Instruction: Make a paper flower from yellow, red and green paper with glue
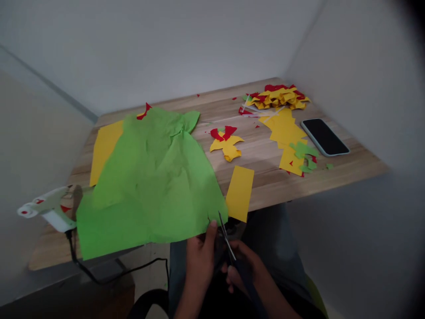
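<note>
A large crumpled green paper sheet [152, 181] lies over the wooden table [265, 177] and hangs past its near edge. My left hand [199, 257] pinches the sheet's lower right edge, thumb up against it. My right hand [244, 266] is closed on a pair of scissors [226, 237], whose thin blades point up into the green paper's edge. Both hands sit below the table's front edge, over my lap.
A yellow strip [239, 192] lies by the scissors, a yellow sheet [104, 150] under the green paper. A glue gun [49, 206] with a black cable stands at the left. Yellow, red and green scraps [277, 97] and a phone [323, 136] lie at the right.
</note>
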The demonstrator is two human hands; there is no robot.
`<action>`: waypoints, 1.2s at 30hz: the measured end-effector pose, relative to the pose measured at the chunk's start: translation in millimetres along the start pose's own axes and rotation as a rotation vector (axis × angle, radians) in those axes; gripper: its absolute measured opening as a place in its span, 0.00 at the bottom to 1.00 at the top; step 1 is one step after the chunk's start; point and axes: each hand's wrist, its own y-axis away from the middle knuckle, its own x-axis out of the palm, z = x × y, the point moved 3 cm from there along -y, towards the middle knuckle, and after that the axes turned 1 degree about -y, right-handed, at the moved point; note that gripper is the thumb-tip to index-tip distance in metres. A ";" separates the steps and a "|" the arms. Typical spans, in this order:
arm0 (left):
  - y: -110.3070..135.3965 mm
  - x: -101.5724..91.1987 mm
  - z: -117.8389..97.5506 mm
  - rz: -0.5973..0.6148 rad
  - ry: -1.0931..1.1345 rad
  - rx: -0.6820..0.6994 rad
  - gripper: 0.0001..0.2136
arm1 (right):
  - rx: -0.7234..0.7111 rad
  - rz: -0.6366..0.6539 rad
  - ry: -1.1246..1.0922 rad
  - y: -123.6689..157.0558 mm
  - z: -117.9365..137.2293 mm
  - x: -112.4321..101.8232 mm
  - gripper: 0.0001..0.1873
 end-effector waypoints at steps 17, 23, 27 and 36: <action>-0.6 0.4 -5.9 -0.026 -0.008 0.002 0.24 | 0.209 -0.157 0.061 2.5 10.9 -1.7 0.30; 0.9 1.5 -8.8 -0.005 0.003 0.006 0.22 | 0.079 -0.027 -0.095 0.6 -15.6 -3.8 0.32; 4.2 2.8 -7.9 -0.005 0.009 -0.029 0.21 | 0.034 0.038 -0.193 -6.8 -37.4 -6.1 0.32; 6.9 -3.8 -3.6 -0.031 -0.035 -0.001 0.20 | 0.019 0.056 -0.139 -5.9 26.0 0.8 0.34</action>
